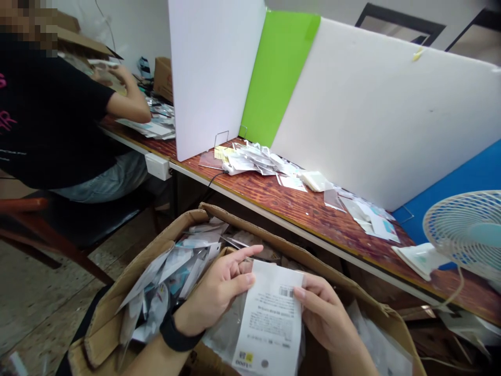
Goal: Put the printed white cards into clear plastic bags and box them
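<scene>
White printed rectangular paper card [270,318] is pinched by left hand [219,287] at 10 o'clock, right hand [324,313] at 2; judged light, bendable; edges best gripped.

The card [270,326] is bearing a barcode [286,292], rows of small print too blurred for reading, and a bottom figure appearing to include "000". The co-worker's black shirt [58,115] is displaying pink letters [8,122], partly cropped: "S" above, "AR" below.

one held card [270,318], one black wristband [176,331], one fan [469,224], one green panel [279,73]
</scene>
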